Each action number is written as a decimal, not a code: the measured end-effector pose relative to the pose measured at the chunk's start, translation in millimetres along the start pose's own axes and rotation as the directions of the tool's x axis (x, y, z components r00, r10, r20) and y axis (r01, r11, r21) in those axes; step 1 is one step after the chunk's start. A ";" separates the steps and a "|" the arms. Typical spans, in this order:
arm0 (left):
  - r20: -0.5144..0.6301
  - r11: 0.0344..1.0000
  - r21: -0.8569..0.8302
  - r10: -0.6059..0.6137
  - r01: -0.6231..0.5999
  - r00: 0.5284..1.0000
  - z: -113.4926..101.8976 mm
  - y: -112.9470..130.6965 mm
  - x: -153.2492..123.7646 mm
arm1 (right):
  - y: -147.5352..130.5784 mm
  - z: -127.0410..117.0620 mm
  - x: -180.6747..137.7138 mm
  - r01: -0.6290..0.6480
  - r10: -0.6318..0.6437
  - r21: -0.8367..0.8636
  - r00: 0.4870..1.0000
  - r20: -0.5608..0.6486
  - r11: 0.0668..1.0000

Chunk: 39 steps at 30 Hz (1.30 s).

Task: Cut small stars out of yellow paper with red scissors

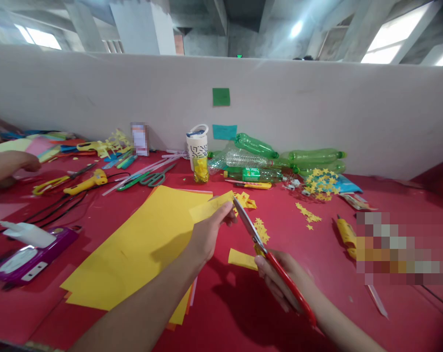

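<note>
Between the thumb and fingers of my left hand [212, 227] is a strip of yellow paper [207, 205], its far end close to the scissor blades. My right hand [280, 278] grips red-handled scissors [260, 239], blades pointing up and left toward the strip. Whether the blades touch the paper, I cannot tell. Under my left arm lies a stack of large yellow paper sheets [133, 239], with orange and pink edges showing beneath. A second yellow strip [241, 259] rests on the red table by my right hand. Small yellow paper stars [261, 230] and yellow scraps [246, 200] lie behind the scissors.
Green plastic bottles [256, 145], a white cup [197, 146] and a yellow cutter knife [257, 186] lie toward the back wall. A yellow glue gun [87, 182] and purple power strip [34, 256] are left; another glue gun [346, 234] is right. Another person's hand [12, 166] reaches in at left.
</note>
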State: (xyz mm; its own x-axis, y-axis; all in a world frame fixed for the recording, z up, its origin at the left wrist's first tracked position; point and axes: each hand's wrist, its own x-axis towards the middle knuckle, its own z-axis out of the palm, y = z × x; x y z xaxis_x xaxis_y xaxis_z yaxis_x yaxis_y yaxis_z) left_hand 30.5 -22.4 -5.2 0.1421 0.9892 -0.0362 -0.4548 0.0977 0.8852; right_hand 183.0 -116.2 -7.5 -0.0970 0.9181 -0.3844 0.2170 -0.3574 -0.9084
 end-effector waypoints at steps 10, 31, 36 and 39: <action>0.077 0.990 -0.138 -0.029 0.039 0.997 -0.1 6.5 2.4 | -0.1 -1.6 -3.0 0.024 -0.022 -0.029 0.998 0.066 0.999; 0.125 0.991 -0.112 -0.062 0.076 0.990 -2.1 4.8 2.9 | -0.2 -4.1 -4.0 -0.018 0.019 -0.018 1.000 0.016 1.000; 0.133 0.990 -0.117 -0.058 0.074 0.989 -3.7 5.6 4.7 | 2.6 -5.1 -3.3 -0.019 0.020 -0.003 0.998 0.053 1.000; 0.149 0.989 -0.123 -0.062 0.081 0.987 -4.5 6.2 5.1 | 3.0 -6.7 -3.3 -0.007 0.010 -0.032 0.998 0.069 0.999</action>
State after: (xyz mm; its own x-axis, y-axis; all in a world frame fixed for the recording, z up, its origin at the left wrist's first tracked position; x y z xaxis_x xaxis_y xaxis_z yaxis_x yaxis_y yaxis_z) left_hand 24.5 -16.2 -1.9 0.2997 0.9538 -0.0217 -0.5465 0.1903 0.8155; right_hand 190.5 -119.2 -7.8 -0.1619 0.9005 -0.4036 0.2492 -0.3584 -0.8997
